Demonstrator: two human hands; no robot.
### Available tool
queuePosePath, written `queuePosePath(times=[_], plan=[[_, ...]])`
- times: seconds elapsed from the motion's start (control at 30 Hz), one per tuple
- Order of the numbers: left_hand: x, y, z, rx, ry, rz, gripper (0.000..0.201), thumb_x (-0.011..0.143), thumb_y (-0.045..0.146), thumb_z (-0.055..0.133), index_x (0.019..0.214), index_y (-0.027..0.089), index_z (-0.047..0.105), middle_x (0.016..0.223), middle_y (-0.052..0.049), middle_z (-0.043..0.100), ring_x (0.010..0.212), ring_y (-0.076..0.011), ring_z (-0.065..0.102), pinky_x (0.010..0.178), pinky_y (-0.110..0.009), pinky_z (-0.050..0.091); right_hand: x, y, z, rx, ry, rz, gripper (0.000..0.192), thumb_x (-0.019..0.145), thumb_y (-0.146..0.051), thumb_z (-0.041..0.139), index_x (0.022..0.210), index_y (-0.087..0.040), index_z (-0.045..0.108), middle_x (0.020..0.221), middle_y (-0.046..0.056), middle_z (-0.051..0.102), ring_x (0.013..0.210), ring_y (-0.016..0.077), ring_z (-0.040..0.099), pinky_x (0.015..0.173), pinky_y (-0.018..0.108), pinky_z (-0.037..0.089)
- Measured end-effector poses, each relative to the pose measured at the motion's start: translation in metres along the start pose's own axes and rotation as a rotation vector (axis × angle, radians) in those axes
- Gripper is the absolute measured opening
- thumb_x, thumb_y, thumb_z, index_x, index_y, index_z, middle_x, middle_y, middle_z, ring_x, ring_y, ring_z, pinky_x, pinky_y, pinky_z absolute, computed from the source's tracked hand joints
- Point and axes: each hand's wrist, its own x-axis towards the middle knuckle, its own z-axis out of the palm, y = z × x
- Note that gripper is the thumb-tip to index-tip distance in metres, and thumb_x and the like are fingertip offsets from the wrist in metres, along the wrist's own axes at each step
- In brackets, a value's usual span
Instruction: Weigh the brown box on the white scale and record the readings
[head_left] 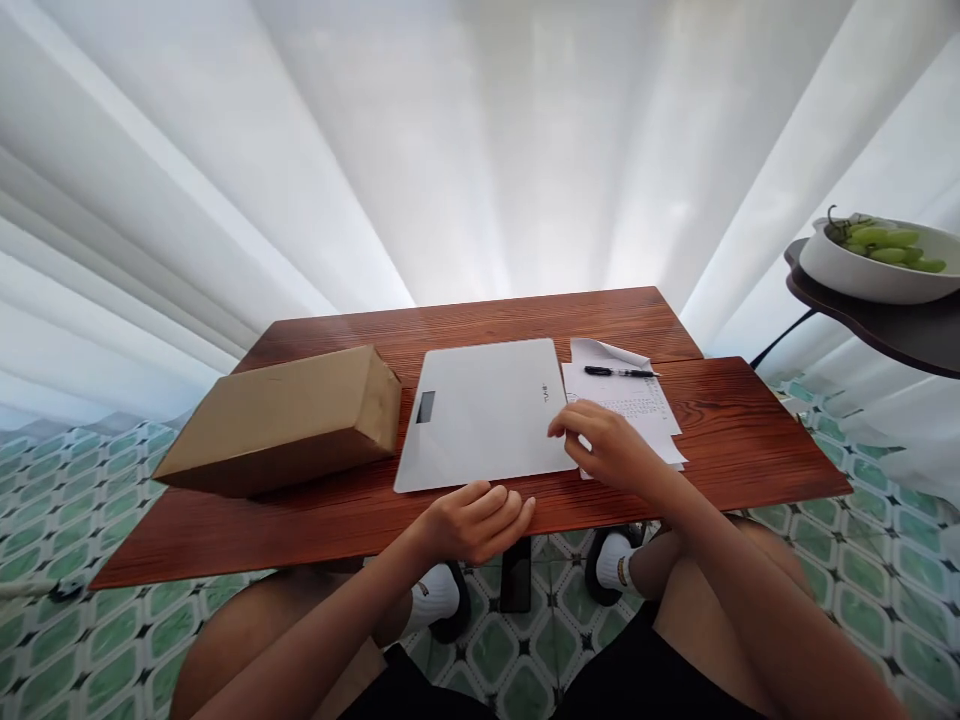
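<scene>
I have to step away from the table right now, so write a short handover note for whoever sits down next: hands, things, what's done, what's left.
Left hand: loosely curled, holding nothing, resting on the table's near edge just below the white scale.
Right hand: fingertips at the scale's right edge, over the printed paper; no closed grip on anything.
Things: cardboard box lies left of the scale, not on it. Pen lies on the paper.
Done: scale, box, paper and pen laid out.
Left: nothing is on the scale; whether the display shows anything cannot be read.
</scene>
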Motion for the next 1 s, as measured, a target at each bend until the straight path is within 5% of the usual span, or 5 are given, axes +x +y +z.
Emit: queuePosePath(times=[0.2, 0.33, 0.43, 0.6, 1.0], plan=[[0.053, 0.003, 0.018, -0.104, -0.012, 0.212, 0.024, 0.091, 0.025, 0.069, 0.111, 0.012, 0.069, 0.096, -0.005, 0.068, 0.084, -0.0138, 0.061, 0.071, -0.027, 0.051, -0.014, 0.059, -0.064, -0.359, 0.163, 0.298, 0.024, 0.094, -0.016, 0.05, 0.107, -0.021, 0.069, 0.102, 0.005, 0.07, 0.092, 0.0218, 0.063, 0.073, 0.033, 0.044], [0.103, 0.013, 0.05, -0.131, -0.116, 0.195, 0.032, 0.098, 0.024, 0.055, 0.127, 0.011, 0.061, 0.116, -0.012, 0.068, 0.098, -0.0188, 0.063, 0.082, -0.031, 0.051, -0.031, 0.094, -0.087, -0.522, 0.096, 0.557, 0.029, 0.099, -0.028, 0.048, 0.116, -0.022, 0.07, 0.099, 0.006, 0.069, 0.086, 0.0222, 0.064, 0.063, 0.032, 0.04], [0.135, 0.025, 0.074, -0.131, -0.244, 0.071, 0.043, 0.1, 0.022, 0.046, 0.14, 0.008, 0.051, 0.132, -0.018, 0.062, 0.109, -0.0245, 0.062, 0.086, -0.035, 0.049, -0.037, 0.106, -0.088, -0.547, 0.046, 0.603, 0.029, 0.099, -0.032, 0.049, 0.118, -0.023, 0.07, 0.099, 0.006, 0.07, 0.083, 0.0223, 0.064, 0.062, 0.032, 0.04], [0.156, 0.037, 0.099, -0.132, -0.239, -0.017, 0.046, 0.101, 0.023, 0.038, 0.141, 0.002, 0.05, 0.132, -0.019, 0.063, 0.114, -0.0269, 0.06, 0.086, -0.037, 0.047, -0.034, 0.114, -0.076, -0.586, -0.019, 0.608, 0.033, 0.098, -0.031, 0.053, 0.129, -0.025, 0.065, 0.108, 0.006, 0.072, 0.091, 0.0244, 0.067, 0.066, 0.032, 0.042], [0.15, 0.042, 0.108, -0.341, -0.411, -0.091, 0.036, 0.096, 0.024, 0.04, 0.12, 0.004, 0.059, 0.105, -0.014, 0.061, 0.086, -0.0229, 0.052, 0.06, -0.035, 0.04, -0.024, 0.128, -0.054, -0.642, 0.039, 0.581, 0.019, 0.097, -0.035, 0.058, 0.099, -0.018, 0.067, 0.092, 0.012, 0.074, 0.081, 0.0267, 0.067, 0.058, 0.032, 0.035]])
